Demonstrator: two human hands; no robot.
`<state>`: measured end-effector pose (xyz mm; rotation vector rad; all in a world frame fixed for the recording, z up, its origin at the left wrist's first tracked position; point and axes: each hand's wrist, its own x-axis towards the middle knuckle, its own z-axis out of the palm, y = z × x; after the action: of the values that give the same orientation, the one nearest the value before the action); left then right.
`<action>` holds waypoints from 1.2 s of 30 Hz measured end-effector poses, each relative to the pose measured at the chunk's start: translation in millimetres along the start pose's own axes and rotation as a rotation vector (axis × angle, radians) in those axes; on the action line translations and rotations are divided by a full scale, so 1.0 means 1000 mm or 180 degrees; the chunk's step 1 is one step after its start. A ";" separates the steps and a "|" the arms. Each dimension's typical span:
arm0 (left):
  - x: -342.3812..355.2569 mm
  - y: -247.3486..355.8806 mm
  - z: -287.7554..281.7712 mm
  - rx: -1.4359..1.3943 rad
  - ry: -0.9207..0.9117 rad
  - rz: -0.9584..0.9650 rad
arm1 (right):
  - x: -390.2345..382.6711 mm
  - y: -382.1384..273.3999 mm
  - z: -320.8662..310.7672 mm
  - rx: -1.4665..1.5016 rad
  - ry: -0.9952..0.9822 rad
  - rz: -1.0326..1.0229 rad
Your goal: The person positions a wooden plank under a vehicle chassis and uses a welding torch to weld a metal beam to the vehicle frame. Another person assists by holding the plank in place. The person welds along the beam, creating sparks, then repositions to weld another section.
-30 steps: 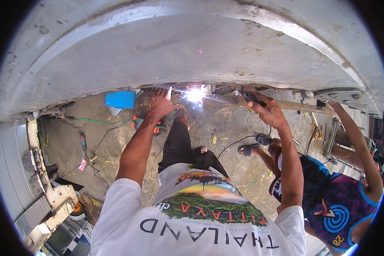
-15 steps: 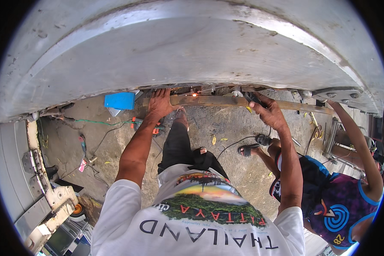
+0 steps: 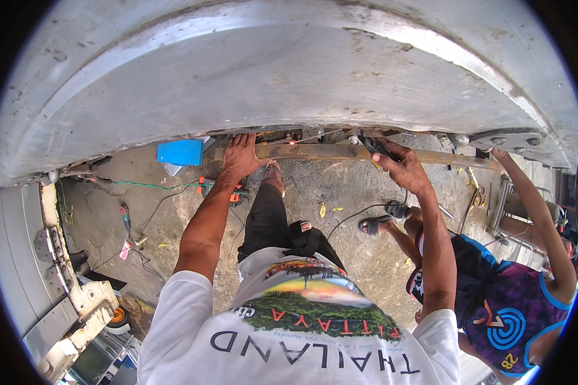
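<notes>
Metal bar (image 3: pixel 321 152), head view, runs along the lower edge of the grey panel (image 3: pixel 289 80). Left hand (image 3: pixel 239 158) lies over its left part, fingers extended, thumb apart; any grip underneath cannot be confirmed. Right hand (image 3: pixel 402 170) is closed around a black holder (image 3: pixel 374 145). A co-worker's hand (image 3: pixel 499 154) is at the bar's right end. Judged stiff, fairly heavy, rough, not fragile; best held near both ends, clear of the possibly hot orange spot (image 3: pixel 291 141).
</notes>
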<state>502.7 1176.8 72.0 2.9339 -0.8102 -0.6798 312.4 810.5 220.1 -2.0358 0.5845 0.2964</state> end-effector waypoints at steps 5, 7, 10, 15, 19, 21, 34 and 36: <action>0.001 -0.002 0.005 0.0089 0.0075 0.0028 | 0.001 -0.006 -0.002 -0.0093 -0.0110 0.0225; 0.002 -0.006 0.009 0.0106 0.0099 0.0026 | 0.002 -0.008 -0.002 -0.0096 -0.0173 0.0295; 0.002 -0.003 0.008 0.0107 0.0073 0.0025 | 0.001 -0.005 -0.002 -0.0076 -0.0125 0.0241; 0.004 -0.005 0.012 0.0086 0.0051 -0.0021 | 0.003 0.000 0.001 -0.0079 0.0003 -0.0036; 0.006 -0.010 0.017 0.0052 0.0128 0.0044 | 0.003 -0.002 0.002 -0.0123 -0.0008 -0.0007; 0.005 -0.008 0.017 0.0121 0.0217 0.0026 | 0.002 -0.006 0.001 -0.0148 -0.0032 0.0051; 0.001 -0.004 0.004 -0.0019 -0.0022 -0.0020 | -0.003 -0.010 -0.006 0.0077 -0.0053 0.0269; 0.001 -0.003 0.004 -0.0045 -0.0021 -0.0028 | -0.003 -0.008 -0.005 0.0110 -0.0078 0.0268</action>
<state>503.2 1179.0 67.7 2.9258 -0.7902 -0.6932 313.7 810.2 230.0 -1.9749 0.6570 0.3583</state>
